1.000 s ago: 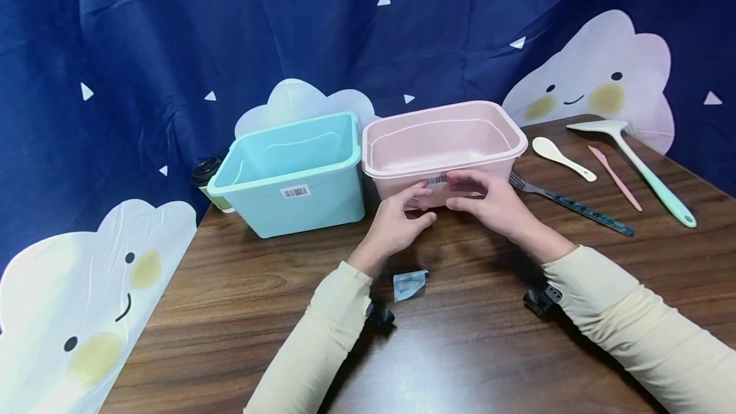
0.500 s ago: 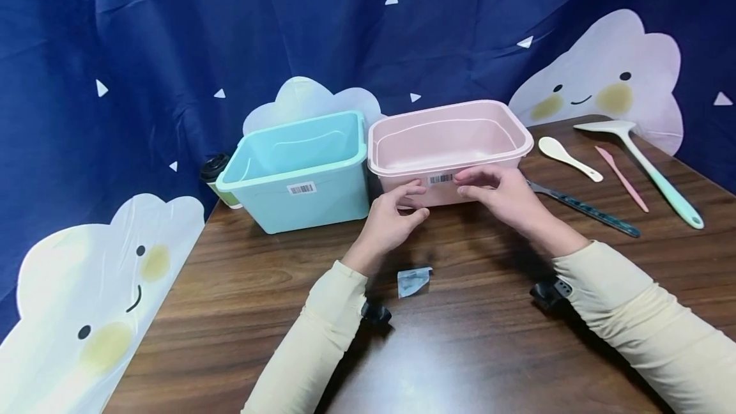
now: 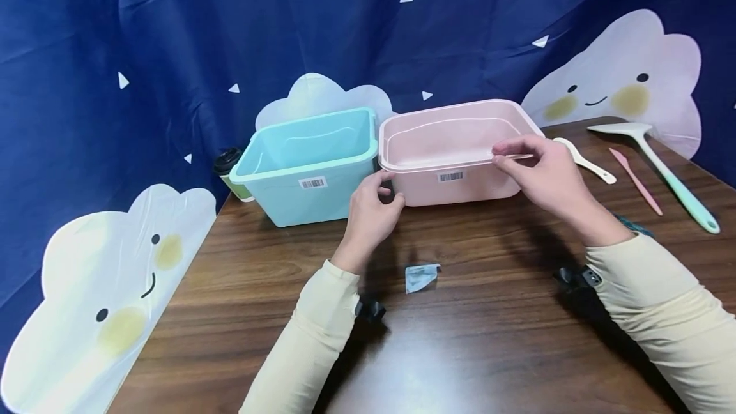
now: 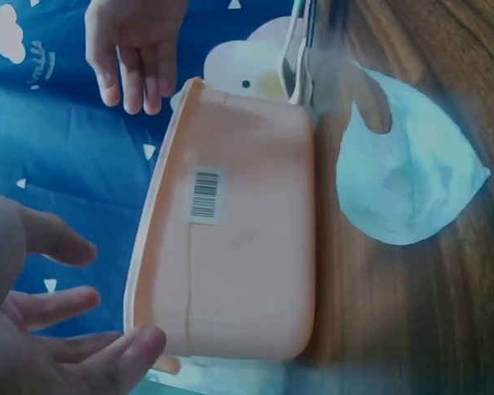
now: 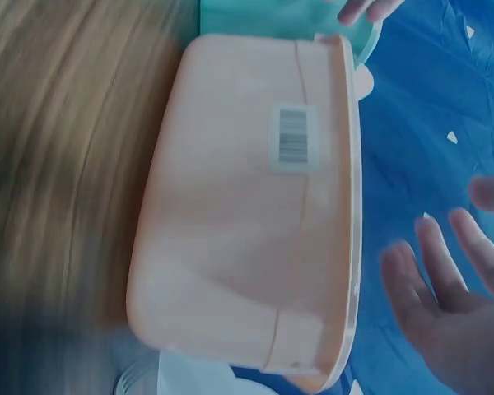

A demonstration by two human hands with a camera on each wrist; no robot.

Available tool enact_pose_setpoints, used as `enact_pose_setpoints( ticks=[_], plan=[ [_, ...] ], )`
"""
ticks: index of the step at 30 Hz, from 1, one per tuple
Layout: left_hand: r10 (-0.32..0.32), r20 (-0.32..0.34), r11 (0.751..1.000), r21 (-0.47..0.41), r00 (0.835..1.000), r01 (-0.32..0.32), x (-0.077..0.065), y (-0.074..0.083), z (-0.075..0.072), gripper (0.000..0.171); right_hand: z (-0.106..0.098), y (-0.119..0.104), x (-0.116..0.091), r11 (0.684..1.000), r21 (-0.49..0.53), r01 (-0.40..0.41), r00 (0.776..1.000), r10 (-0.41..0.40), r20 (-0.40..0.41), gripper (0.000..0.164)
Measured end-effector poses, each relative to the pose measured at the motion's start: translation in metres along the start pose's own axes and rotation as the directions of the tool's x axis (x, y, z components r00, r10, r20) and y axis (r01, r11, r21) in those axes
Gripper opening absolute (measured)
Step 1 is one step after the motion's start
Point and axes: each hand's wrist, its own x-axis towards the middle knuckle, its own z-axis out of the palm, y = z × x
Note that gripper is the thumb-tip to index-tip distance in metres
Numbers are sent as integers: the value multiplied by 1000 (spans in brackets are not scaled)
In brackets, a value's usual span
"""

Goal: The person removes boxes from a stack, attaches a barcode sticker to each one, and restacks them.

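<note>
A pink plastic bin (image 3: 460, 191) with a barcode label on its front stands on the wooden table. Beside its front left corner is my left hand (image 3: 372, 213), fingers relaxed; in the left wrist view one fingertip (image 4: 151, 339) overlaps the rim, and I cannot tell if it touches. Over the bin's front right rim hovers my right hand (image 3: 546, 174), loosely bent. Its spread fingers (image 5: 436, 267) hold nothing in the right wrist view. Just left of the pink bin stands a light blue bin (image 3: 322, 200). Both bins look bare inside, though their floors are partly hidden.
A lidded cup (image 3: 230, 161) stands behind the blue bin's left side. To the right lie a white spoon (image 3: 592, 167), a pink knife (image 3: 636, 182) and a mint-handled utensil (image 3: 678, 189). My right arm mostly hides a fork (image 3: 634, 225). A bluish scrap (image 3: 421, 278) lies in front.
My hands have spread apart from the middle of the pink bin's front: the left towards its left corner, the right rightward and up to the rim. The head view has turned slightly left.
</note>
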Motion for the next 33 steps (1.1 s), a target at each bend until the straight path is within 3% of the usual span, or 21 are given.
enact_pose_setpoints(
  ticks=[4, 8, 12, 20, 33],
  plan=[
    [-44, -22, 999, 1, 999, 45, 3, -1, 2, 45, -4, 8, 4, 998, 14, -54, 990, 55, -129, 33],
    [-87, -25, 996, 3, 996, 87, 5, -3, 6, 51, -7, 19, 8, 991, -38, -127, 978, 119, -173, 47],
    [-105, -26, 994, -13, 994, 105, 8, -5, 11, 56, -12, 31, 13, 976, -81, -200, 971, 186, -149, 58],
    [-118, -32, 992, -44, 993, 116, 14, -10, 18, 58, -14, 46, 19, 942, -4, -335, 938, 334, -90, 67],
    [-119, -37, 988, -103, 992, 115, 20, -21, 21, 56, -12, 59, 26, 919, 55, -390, 915, 394, -86, 67]
  ],
)
